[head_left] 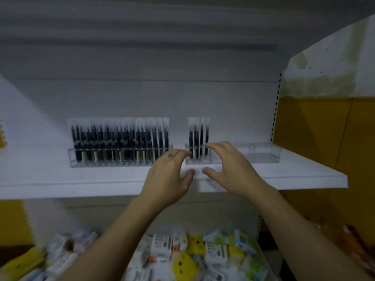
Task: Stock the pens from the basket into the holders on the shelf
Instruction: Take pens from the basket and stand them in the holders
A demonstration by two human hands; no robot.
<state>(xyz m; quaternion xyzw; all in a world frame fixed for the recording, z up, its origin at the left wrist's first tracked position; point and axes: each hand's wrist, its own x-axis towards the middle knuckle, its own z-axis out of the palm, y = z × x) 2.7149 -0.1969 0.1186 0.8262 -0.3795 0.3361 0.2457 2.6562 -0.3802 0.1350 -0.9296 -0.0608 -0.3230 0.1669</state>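
Two clear plastic holders stand on the white shelf (60, 179). The left holder (85, 159) is packed with several black pens (119, 138) with white caps. The right holder (259, 155) has several pens (197, 136) only at its left end. My left hand (168, 175) and my right hand (229, 169) reach up to that left end from either side, fingers spread and relaxed. Their fingertips lie at the holder's front by the pens. Neither hand holds a pen. No basket is in view.
A lower shelf holds a heap of small packaged items (192, 254) in white, yellow and green. A yellow wall panel (316, 128) rises to the right of the shelf. The shelf's right end (343, 181) is close to it.
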